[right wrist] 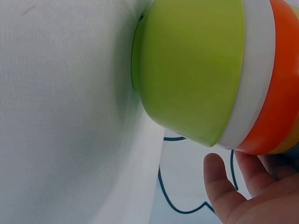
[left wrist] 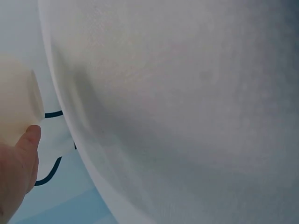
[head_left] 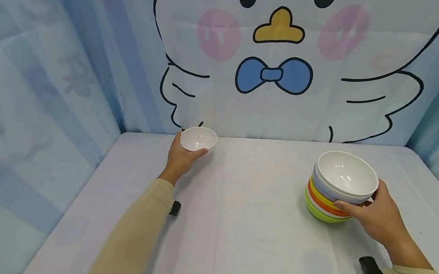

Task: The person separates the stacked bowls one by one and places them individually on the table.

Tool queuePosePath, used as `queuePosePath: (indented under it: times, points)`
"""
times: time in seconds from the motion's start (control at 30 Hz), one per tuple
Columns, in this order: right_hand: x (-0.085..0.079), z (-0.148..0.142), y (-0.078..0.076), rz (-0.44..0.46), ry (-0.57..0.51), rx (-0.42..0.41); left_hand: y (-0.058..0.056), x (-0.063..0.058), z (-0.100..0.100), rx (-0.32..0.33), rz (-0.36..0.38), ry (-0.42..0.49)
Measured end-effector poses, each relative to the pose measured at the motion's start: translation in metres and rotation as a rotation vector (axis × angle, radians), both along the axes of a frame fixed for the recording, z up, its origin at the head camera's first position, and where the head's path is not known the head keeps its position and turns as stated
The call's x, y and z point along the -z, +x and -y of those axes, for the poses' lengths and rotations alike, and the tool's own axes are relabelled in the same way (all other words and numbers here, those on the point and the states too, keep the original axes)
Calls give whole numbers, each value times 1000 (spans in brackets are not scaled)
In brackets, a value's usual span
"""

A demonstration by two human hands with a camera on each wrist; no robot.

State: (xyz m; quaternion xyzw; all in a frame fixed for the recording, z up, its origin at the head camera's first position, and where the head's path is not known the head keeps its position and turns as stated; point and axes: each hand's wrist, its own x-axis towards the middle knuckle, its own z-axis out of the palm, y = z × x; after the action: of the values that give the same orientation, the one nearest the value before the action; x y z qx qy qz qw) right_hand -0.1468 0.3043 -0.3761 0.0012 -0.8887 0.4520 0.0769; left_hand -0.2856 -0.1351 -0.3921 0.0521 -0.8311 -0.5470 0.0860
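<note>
My left hand (head_left: 182, 157) grips a small white bowl (head_left: 198, 139) at the table's far left edge, thumb on its near side. In the left wrist view, the bowl (left wrist: 16, 100) is held off the tablecloth, with a finger against it. On the right, my right hand (head_left: 378, 218) holds a stack of nested bowls (head_left: 329, 198) from its right side, thumb across the front. White bowls top the stack, with blue, yellow, orange, white and green ones below. The right wrist view shows the green bowl (right wrist: 191, 70) lowest, its base at or close to the cloth.
A white cloth covers the table (head_left: 257, 233). Behind it hangs a curtain (head_left: 280, 112) printed with a cartoon face and a blue bow tie, and more blue curtain (head_left: 33, 109) lines the left side. Black straps (head_left: 373, 270) show at both wrists.
</note>
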Motion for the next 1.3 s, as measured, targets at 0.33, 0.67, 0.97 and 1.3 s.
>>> queuePosePath:
  times: [0.33, 0.67, 0.97, 1.3]
  points:
    - [1, -2, -1, -10, -1, -6, -1, 4, -1, -23, 53, -6]
    - [1, -3, -2, 1, 3, -15, -2, 8, 0, -26, 139, -18]
    - [0, -2, -2, 11, 0, -14, -3, 5, 4, -18, 203, -48]
    - [0, -1, -1, 15, 8, -15, -3, 6, 5, -18, 241, -59]
